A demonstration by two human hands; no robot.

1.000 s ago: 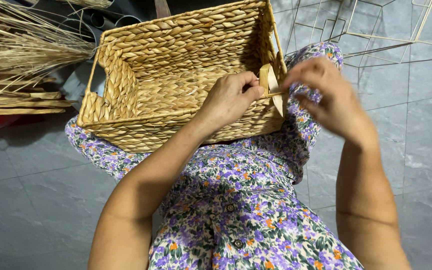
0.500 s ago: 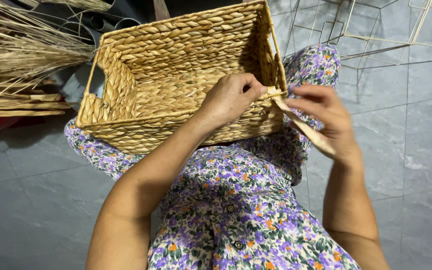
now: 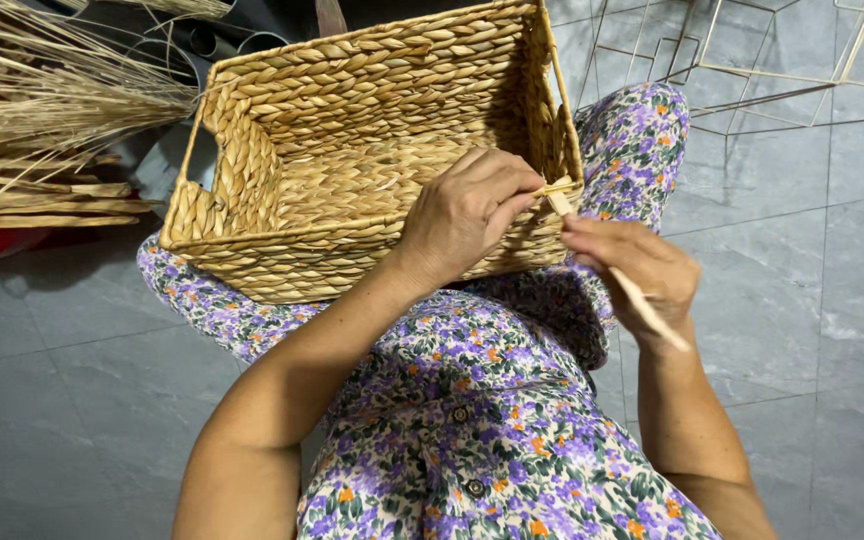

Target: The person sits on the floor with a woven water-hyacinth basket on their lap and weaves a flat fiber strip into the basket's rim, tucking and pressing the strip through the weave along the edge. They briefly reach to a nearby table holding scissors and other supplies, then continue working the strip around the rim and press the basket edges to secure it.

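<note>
At the far left a bundle of dried straw stalks (image 3: 42, 100) is seen lying on the grey tiled floor (image 3: 52, 400), with flatter strips stacked beneath it — material that appears not yet worked in.

To the right of it, a rectangular woven basket (image 3: 352, 170) is rested on the lap of a person in a purple floral dress (image 3: 482, 420). Its base and all 4 walls are seen fully plaited, and a handle gap is left in the left wall. By the look of it, the body of the basket is done and only finishing at the rim is in hand.

The left hand (image 3: 467, 215) is laid over the near right corner of the rim, the fingers curled narrowly and pressed on the weave where a flat pale strip (image 3: 602, 265) comes out of the corner. The strip is held taut and runs down and to the right, away from the basket, into the right hand (image 3: 642, 275), whose fingers are closed around it; its loose end pokes out past the palm.

So 1 strand is judged left to be tucked or tied off at that corner — whether other ends remain elsewhere on the rim cannot be told.

At the far right, thin wire frames (image 3: 752, 60) are seen lying on the floor, well apart from the hands.
</note>
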